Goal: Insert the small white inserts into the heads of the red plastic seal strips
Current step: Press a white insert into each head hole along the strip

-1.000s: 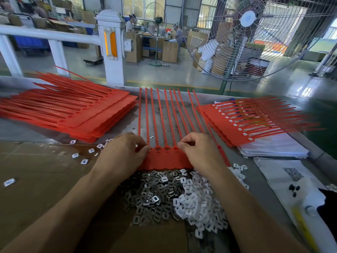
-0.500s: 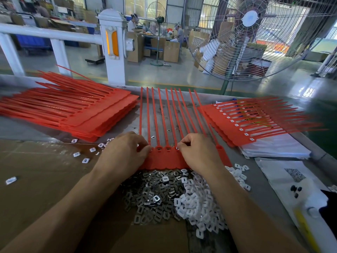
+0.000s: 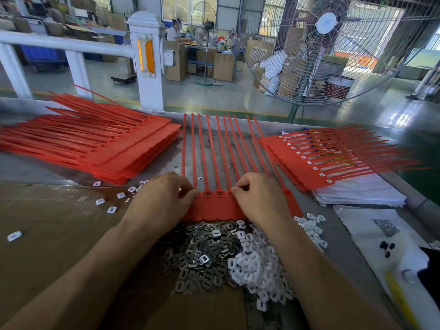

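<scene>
A joined sheet of red seal strips [image 3: 214,207] lies flat before me, its tails pointing away and its row of heads between my hands. My left hand [image 3: 159,198] has curled fingers pinching at the sheet's left heads. My right hand [image 3: 259,198] has its fingertips pinched at a head right of the middle; a small piece seems held there, too small to tell. Two open head slots show between the hands. Near my wrists lies a heap of grey metal clips [image 3: 197,256], with a pile of white inserts [image 3: 257,265] beside it on the right.
A stack of red strip sheets [image 3: 95,148] lies at the left. Another red stack [image 3: 333,158], with white inserts showing in its heads, rests on white paper at the right. Loose inserts [image 3: 112,206] dot the cardboard. A big fan [image 3: 326,44] stands beyond the table's far edge.
Both hands stay at the heads of the sheet; the fingertips shifted only slightly. The view moved a little.
</scene>
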`<state>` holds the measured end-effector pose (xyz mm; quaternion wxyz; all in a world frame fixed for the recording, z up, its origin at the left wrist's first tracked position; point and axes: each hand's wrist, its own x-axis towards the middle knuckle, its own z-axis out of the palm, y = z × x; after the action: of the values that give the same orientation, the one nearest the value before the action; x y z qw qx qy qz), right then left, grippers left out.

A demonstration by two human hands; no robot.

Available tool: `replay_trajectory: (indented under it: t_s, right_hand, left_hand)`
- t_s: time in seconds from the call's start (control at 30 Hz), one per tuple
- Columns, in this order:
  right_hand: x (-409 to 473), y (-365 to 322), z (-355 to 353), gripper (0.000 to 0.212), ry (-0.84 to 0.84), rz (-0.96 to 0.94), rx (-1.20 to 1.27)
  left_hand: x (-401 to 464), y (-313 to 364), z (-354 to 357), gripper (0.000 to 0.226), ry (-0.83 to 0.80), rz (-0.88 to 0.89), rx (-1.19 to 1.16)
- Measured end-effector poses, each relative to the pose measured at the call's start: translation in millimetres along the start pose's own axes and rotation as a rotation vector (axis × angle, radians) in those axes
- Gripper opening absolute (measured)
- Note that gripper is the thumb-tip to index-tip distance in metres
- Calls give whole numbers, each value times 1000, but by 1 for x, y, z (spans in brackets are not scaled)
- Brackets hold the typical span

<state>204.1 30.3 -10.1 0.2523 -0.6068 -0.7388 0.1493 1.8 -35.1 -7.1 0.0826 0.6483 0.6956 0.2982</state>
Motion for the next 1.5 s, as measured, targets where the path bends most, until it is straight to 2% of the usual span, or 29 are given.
replay_trajectory:
  t_s: [0.23, 0.37, 0.8, 0.93, 1.13, 1.5]
  right_hand:
    - [-7, 1, -7, 14, 1, -148, -115]
    - [-10, 1, -11, 19, -12, -172, -131]
    - [-13, 7, -17, 15, -43, -157, 44]
    - [-18, 3, -18, 10, -138, -233, 199]
    - [-21, -2, -13, 11, -309, -299, 187]
    - [-22, -2, -11, 12, -329, -302, 176]
  left_hand:
    - [0, 0, 0, 19, -3, 1, -3]
    - [0, -1, 1, 19, -2, -1, -4]
    - [0, -3, 1, 17, 4, 15, 4]
    - [0, -2, 2, 17, 12, 16, 5]
    - [0, -1, 1, 17, 16, 23, 17]
    - [0, -3, 2, 16, 22, 31, 11]
